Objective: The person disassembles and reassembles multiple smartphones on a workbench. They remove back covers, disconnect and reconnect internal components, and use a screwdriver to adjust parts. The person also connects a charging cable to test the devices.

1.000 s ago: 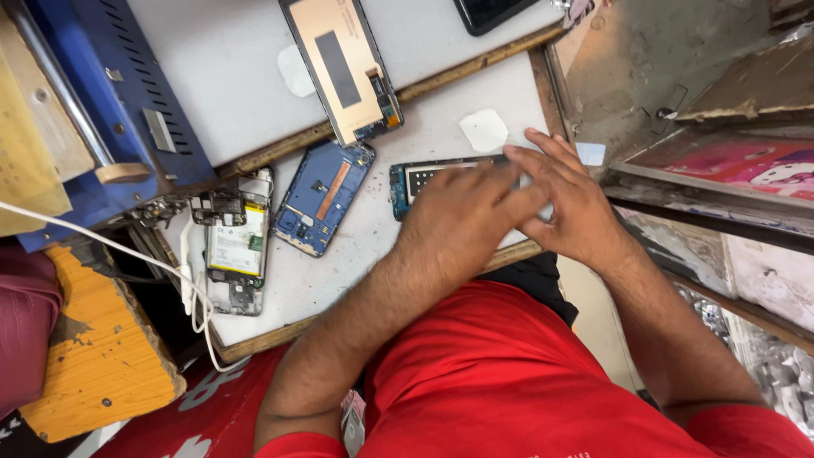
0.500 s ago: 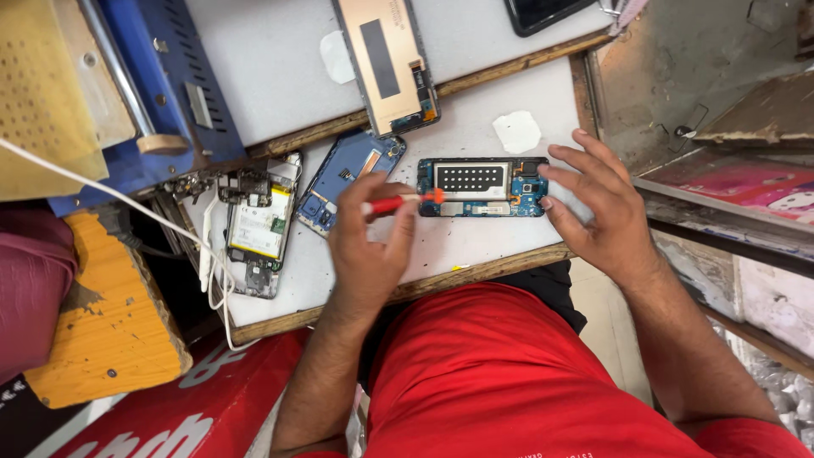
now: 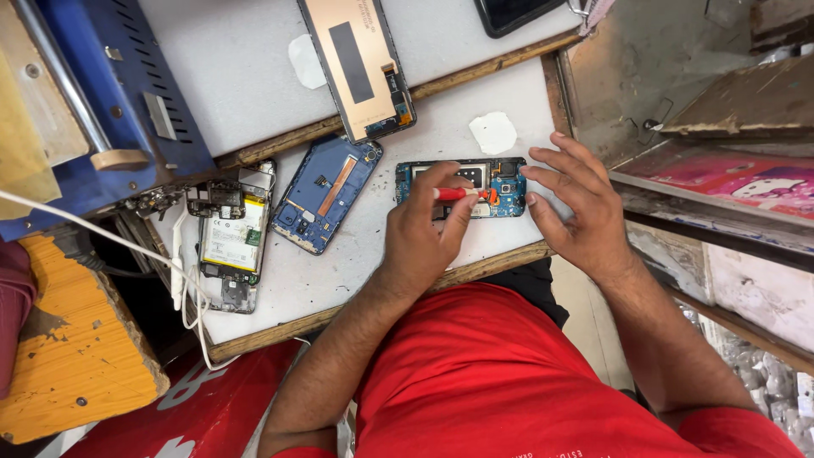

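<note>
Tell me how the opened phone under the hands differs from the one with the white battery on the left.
The opened blue phone lies sideways, with the left hand holding a red screwdriver over it and the right hand steadying it. The phone with the white battery lies lengthwise, untouched, beside white cables. Both lie open on the white worktop.

a white worktop [image 3: 365,271] edged with worn wooden strips fills the middle, and a second white surface [image 3: 246,76] sits just behind it across a wooden strip. to one side stands a blue metal machine [image 3: 127,102] with vent slots, beside a scuffed yellow wooden board [image 3: 68,365]. on the other side are grimy wooden shelves [image 3: 729,110] and a pink printed sheet [image 3: 746,182]. the light is even and soft.
</note>
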